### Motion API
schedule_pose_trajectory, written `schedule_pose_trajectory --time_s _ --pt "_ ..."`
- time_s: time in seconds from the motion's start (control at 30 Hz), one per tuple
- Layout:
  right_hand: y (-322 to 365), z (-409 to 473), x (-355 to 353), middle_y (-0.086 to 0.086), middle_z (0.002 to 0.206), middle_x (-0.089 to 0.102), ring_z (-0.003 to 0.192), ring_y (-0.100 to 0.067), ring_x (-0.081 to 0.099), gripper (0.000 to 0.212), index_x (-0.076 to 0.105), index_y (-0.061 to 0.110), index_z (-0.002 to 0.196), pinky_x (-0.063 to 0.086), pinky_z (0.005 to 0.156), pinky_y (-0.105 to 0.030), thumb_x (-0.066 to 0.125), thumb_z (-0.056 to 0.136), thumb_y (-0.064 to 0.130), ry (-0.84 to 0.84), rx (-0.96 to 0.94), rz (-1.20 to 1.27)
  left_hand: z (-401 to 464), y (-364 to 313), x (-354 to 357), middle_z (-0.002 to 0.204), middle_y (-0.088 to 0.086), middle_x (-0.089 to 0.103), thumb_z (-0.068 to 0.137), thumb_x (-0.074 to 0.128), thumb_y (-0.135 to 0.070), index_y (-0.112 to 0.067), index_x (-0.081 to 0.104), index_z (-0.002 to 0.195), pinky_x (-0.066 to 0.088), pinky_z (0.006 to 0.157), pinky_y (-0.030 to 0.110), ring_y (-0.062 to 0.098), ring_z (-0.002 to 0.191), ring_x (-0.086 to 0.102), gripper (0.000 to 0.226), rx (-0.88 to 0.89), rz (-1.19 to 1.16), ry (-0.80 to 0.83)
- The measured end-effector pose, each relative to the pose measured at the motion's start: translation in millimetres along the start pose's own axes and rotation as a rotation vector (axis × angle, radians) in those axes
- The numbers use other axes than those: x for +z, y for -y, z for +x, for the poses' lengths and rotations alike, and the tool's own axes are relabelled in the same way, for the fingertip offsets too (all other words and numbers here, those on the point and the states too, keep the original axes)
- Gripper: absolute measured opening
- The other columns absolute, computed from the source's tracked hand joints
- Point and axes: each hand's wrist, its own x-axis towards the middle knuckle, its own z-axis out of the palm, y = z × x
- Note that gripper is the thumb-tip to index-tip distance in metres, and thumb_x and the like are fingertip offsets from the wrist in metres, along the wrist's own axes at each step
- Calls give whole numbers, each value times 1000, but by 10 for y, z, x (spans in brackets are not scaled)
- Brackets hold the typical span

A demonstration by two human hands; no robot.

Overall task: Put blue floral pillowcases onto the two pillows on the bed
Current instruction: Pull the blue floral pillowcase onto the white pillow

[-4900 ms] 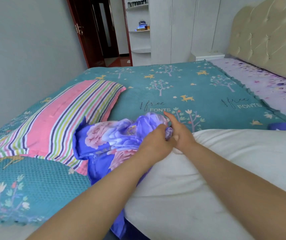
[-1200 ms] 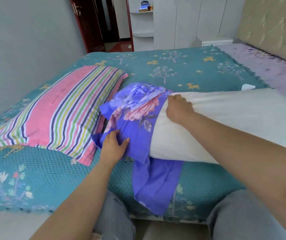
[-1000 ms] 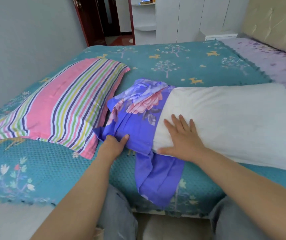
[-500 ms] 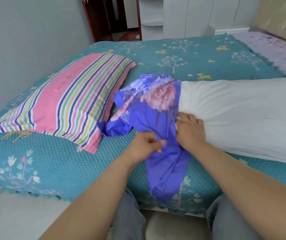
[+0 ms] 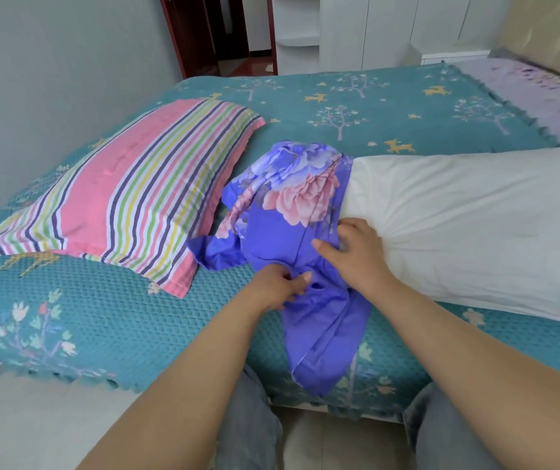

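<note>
While bunching over the white pillow's [image 5: 468, 232] left end, the blue floral pillowcase [image 5: 292, 212] is hanging off the bed [image 5: 102, 317] edge; left hand [image 5: 276, 288] fingers are pinching its fabric, right hand [image 5: 356, 252] fingers are gripping its opening. Striped pillow [image 5: 126, 195] is lying left of the white pillow.

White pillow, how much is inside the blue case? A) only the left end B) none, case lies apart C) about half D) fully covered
A: the blue case is bunched over just the left end of the white pillow; the rest is bare.
</note>
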Motion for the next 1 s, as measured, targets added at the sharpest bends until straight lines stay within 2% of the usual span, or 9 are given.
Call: schedule_pose_trajectory --time_s 0.13,0.33,0.47,0.53,0.6,0.7,0.77,0.9,1.0 --pt "6 -51 -82 0 70 46 74 -22 44 43 29 20 58 37 68 -35 59 88 27 -180 44 166 97 -9 -312 100 6 65 78 29 -81 -17 61 105 50 75 33 22 94 61 76 -222 -593 -58" --pt "5 -189 -92 3 63 39 56 -9 37 26 38 14 71 32 49 -15 50 94 13 -199 248 478 410 91 -571 115 9 67 92 50 -51 -12 59 122 49 92 45 27 111 60 50 -93 -1237 -105" --pt "-51 -249 -88 4 79 49 78 -20 49 17 40 10 111 36 67 -24 47 97 14 -152 246 451 403 3 -498 133 9 57 97 47 -37 -15 56 127 50 83 40 25 105 61 39 -109 -1030 -16" --pt "-69 -277 -108 -1 88 53 82 -22 51 28 37 8 124 37 71 -29 43 98 17 -120 196 353 389 -77 -552 134 14 55 99 45 -27 -14 58 121 50 85 40 24 101 62 28 105 -1035 -114" --pt "-73 -283 -109 -8 90 57 85 -29 56 27 40 7 124 37 69 -32 41 99 17 -115 148 253 336 -113 -658 110 14 65 95 50 -18 -14 63 99 45 87 39 18 88 62 14 490 -983 -432" --pt "-133 -210 -99 -20 100 64 95 -39 59 25 51 3 116 42 75 -38 40 99 17 -117 150 129 -16 -205 -665 76 -11 47 90 55 -15 -18 47 75 38 72 23 11 70 44 17 793 -307 -1157" --pt "-169 -155 -105 -21 104 64 99 -39 58 26 56 1 111 41 77 -37 41 99 18 -103 195 113 -175 -221 -625 68 -10 42 90 53 -18 -18 39 70 41 68 25 14 66 41 24 678 -144 -1167" --pt "-123 -136 -104 -25 106 61 101 -40 57 35 54 -2 106 38 75 -36 34 101 27 -46 216 20 -106 -20 -752 85 14 64 84 53 -25 -14 51 72 45 79 36 32 88 59 17 21 250 -770" --pt "-60 -201 -40 -20 100 64 98 -36 59 43 57 9 86 42 80 -40 33 99 43 6 140 -115 -156 1 -670 98 20 60 83 58 -27 -10 58 83 45 75 43 38 95 56 17 164 516 -890"
